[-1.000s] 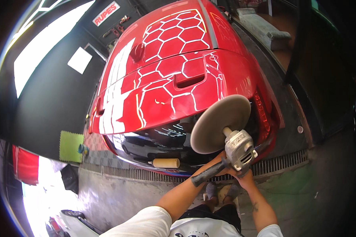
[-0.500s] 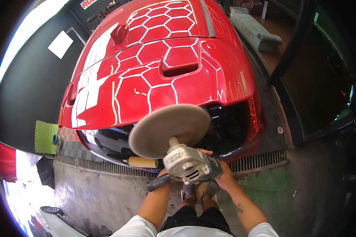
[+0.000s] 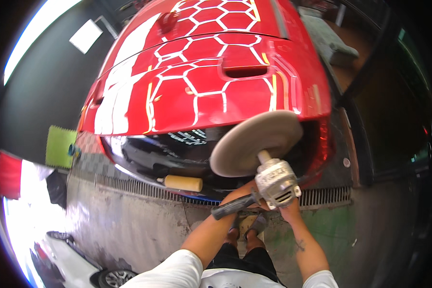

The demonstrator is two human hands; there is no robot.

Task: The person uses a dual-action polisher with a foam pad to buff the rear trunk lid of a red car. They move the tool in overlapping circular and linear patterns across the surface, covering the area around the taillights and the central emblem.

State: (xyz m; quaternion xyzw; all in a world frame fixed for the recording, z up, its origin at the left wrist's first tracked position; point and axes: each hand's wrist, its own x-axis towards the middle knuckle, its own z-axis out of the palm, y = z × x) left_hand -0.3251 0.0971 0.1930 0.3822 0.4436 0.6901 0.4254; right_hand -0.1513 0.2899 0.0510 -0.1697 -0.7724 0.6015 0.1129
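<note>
Both my hands are at a rotary polisher [image 3: 277, 180] with a big round pale buffing pad [image 3: 257, 144]. My right hand [image 3: 289, 211] grips the rear of its body. My left hand [image 3: 247, 190] reaches under the polisher head, its fingers mostly hidden; the black side handle [image 3: 235, 206] juts out across that forearm. The pad, smeared by motion, is tilted in front of the dark glossy rear of a red car [image 3: 177, 108], close below its spoiler edge. Whether it touches the surface I cannot tell. A yellowish squeeze bottle [image 3: 183, 183] lies on its side at the car's rear bumper.
A slotted floor drain [image 3: 321, 196] runs behind the car. On the left hangs a green cloth [image 3: 60, 146] beside a small blue thing [image 3: 74, 150]. A white car [image 3: 77, 261] stands at lower left. A grey couch [image 3: 329, 41] is at far right.
The polisher and both hands have moved to the right along the car's rear. My view has shifted, and more of the white car shows.
</note>
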